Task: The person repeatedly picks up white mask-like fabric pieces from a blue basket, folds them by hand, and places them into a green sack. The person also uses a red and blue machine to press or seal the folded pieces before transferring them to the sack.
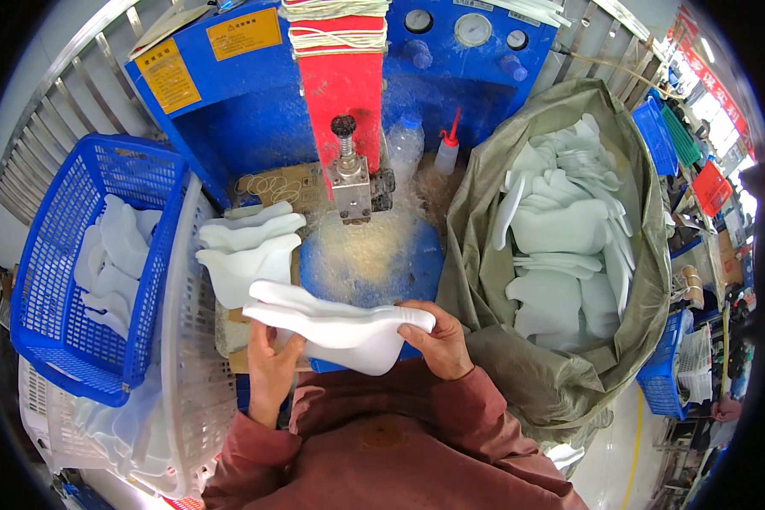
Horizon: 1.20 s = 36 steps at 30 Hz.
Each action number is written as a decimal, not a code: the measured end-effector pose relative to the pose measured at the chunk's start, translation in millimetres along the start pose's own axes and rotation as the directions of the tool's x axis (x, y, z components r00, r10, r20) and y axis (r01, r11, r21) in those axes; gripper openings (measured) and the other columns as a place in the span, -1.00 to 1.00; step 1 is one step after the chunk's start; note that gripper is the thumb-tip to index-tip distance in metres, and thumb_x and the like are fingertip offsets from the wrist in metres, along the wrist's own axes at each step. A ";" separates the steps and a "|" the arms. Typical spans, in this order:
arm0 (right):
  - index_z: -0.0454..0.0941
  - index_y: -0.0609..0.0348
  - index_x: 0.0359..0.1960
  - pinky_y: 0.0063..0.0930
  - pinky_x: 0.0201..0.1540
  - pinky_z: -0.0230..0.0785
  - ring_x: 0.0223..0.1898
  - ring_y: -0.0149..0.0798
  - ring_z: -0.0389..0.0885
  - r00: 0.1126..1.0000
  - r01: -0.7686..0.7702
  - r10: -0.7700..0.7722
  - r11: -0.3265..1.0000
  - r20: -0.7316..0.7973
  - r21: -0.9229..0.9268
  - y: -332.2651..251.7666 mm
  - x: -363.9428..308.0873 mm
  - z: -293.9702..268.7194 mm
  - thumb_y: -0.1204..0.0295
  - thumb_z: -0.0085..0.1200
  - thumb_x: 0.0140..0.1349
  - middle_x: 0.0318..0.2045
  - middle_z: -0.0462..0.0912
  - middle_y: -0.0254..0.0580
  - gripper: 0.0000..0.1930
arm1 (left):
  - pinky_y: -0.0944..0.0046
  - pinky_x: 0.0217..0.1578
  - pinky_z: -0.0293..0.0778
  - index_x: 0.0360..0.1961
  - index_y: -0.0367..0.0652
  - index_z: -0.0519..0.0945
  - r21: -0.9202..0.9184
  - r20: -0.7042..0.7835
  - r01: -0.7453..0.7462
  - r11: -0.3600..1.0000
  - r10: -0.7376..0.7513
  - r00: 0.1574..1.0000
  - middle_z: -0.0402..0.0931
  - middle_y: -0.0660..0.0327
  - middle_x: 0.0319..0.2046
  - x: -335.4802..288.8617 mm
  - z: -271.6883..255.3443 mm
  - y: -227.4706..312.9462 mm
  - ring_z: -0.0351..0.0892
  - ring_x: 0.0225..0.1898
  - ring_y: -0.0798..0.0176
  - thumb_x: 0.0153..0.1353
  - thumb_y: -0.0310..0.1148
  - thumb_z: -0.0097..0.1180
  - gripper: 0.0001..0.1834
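Blue machine (246, 81) across upper frame, grey-green sack (478, 246) of white pieces (561, 225) at right. From here, left hand (269, 371) and right hand (444, 346) grip opposite ends of a white wavy-edged piece (348, 340), lower centre, single or stacked unclear.

Obstacle straight ahead: red arm (340, 102)

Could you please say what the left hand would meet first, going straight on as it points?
Beyond the held contoured white foam, the left hand probably meets the stacked white pieces; depth is unclear.
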State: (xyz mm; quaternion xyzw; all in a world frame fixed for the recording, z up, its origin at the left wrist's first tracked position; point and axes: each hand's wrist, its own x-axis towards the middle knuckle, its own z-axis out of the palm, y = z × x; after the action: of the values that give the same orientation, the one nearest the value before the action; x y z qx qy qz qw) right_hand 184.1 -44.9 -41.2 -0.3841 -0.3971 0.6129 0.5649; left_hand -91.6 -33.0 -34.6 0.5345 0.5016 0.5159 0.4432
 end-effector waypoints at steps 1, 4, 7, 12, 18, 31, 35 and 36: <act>0.60 0.27 0.11 -0.43 0.14 0.44 -0.02 -0.42 0.60 1.000 0.012 -0.012 1.000 0.000 -0.015 -0.3 1.4 -0.4 0.54 0.29 0.32 -0.05 0.69 -0.29 -0.67 | 0.22 0.23 0.36 0.39 -0.31 0.30 0.003 -0.040 -0.041 0.999 0.042 0.998 0.44 0.10 0.20 0.9 4.4 0.7 0.46 0.17 0.22 0.27 -0.47 0.28 -0.31; 0.60 0.27 0.10 -0.46 0.12 0.44 -0.03 -0.44 0.59 0.999 0.045 -0.045 0.999 -0.011 -0.027 0.0 5.3 -0.4 0.53 0.29 0.32 -0.06 0.69 -0.30 -0.67 | 0.16 0.29 0.34 0.53 -0.28 0.09 -0.017 -0.122 -0.119 0.993 0.116 0.986 0.36 0.01 0.28 0.1 13.2 4.4 0.42 0.25 0.16 0.21 -0.51 0.33 -0.08; 0.60 0.26 0.09 -0.50 0.09 0.43 -0.05 -0.46 0.58 0.997 0.065 -0.066 0.998 -0.033 -0.022 -1.2 10.9 0.5 0.54 0.29 0.32 -0.07 0.69 -0.31 -0.68 | 0.07 0.31 0.35 0.55 -0.27 0.01 -0.199 -0.167 -0.106 0.974 0.073 0.983 0.36 0.00 0.29 -6.0 22.6 8.6 0.35 0.33 0.13 0.15 -0.47 0.41 0.04; 0.59 0.25 0.08 -0.56 0.03 0.42 -0.10 -0.51 0.56 0.995 0.066 -0.072 0.994 -0.067 -0.084 -8.2 19.6 4.5 0.55 0.26 0.34 -0.10 0.68 -0.37 -0.71 | -0.13 0.39 0.23 0.58 -0.07 -0.07 0.328 -0.037 -0.361 0.873 0.394 0.918 -0.25 -0.17 0.55 9.7 20.9 12.0 0.06 0.50 -0.14 -0.17 -0.09 0.68 0.40; 0.57 0.26 0.09 -0.60 -0.03 0.45 -0.12 -0.53 0.56 0.988 0.075 -0.070 0.997 -0.137 0.027 -11.6 40.2 15.9 0.55 0.22 0.37 -0.12 0.67 -0.35 -0.71 | -0.14 0.39 0.18 0.56 -0.22 -0.12 0.481 -0.058 -0.332 0.812 0.407 0.912 -0.27 -0.21 0.55 18.1 26.3 32.5 0.00 0.51 -0.23 -0.27 0.03 0.70 0.52; 0.56 0.26 0.10 -0.61 -0.17 0.44 -0.21 -0.55 0.55 0.984 0.070 -0.055 0.994 -0.170 0.080 -15.3 78.3 25.7 0.52 0.21 0.38 -0.16 0.65 -0.40 -0.72 | -0.23 0.34 0.32 0.49 -0.10 0.17 0.571 -0.039 -0.397 0.718 0.507 0.861 -0.26 -0.27 0.52 42.5 43.5 54.9 -0.02 0.50 -0.36 -0.26 -0.05 0.70 0.30; 0.56 0.25 0.11 -0.57 -0.15 0.49 -0.19 -0.51 0.58 0.989 0.045 -0.030 0.993 -0.144 0.105 -18.5 87.9 26.2 0.49 0.21 0.39 -0.14 0.65 -0.38 -0.71 | -0.24 0.34 0.31 0.43 -0.09 0.32 0.619 0.014 -0.409 0.671 0.511 0.860 -0.18 -0.27 0.51 50.4 44.3 64.4 0.03 0.49 -0.39 -0.27 -0.09 0.70 0.19; 0.55 0.25 0.11 -0.55 -0.14 0.51 -0.18 -0.50 0.59 0.991 0.033 -0.016 0.992 -0.136 0.122 -19.6 90.7 26.1 0.49 0.21 0.39 -0.14 0.66 -0.37 -0.71 | -0.23 0.34 0.31 0.46 -0.08 0.26 0.642 0.034 -0.407 0.650 0.506 0.862 -0.14 -0.27 0.50 53.2 44.0 67.4 0.01 0.49 -0.41 -0.28 -0.09 0.70 0.24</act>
State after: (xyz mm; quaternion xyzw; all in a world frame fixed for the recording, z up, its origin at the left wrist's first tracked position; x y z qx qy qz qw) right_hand 161.6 45.1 -15.0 -0.3839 -0.3237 0.6020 0.6208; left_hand -44.4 14.8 34.6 0.7200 0.5244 0.4512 0.0556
